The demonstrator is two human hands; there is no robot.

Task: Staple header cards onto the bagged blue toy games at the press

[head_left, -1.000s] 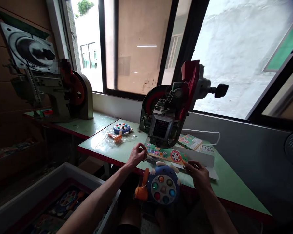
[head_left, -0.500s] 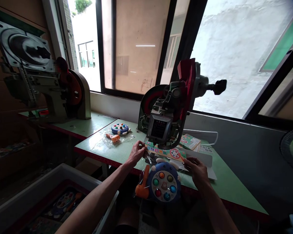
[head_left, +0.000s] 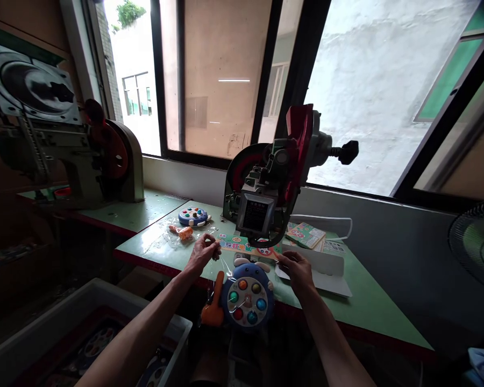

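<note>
Cardboard header (head_left: 234, 244) gripped by left hand (head_left: 203, 252) and right hand (head_left: 297, 267); bagged whack-a-mole toy (head_left: 248, 303) already below it, seemingly uncarded toy (head_left: 193, 216) left of it.

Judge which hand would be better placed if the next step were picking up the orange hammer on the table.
Probably the left hand: it holds the near end of the printed card, close to the orange hammer. The right hand holds the card's other end, farther away.

Bright daylight from windows (head_left: 226, 107), dim foreground
</note>
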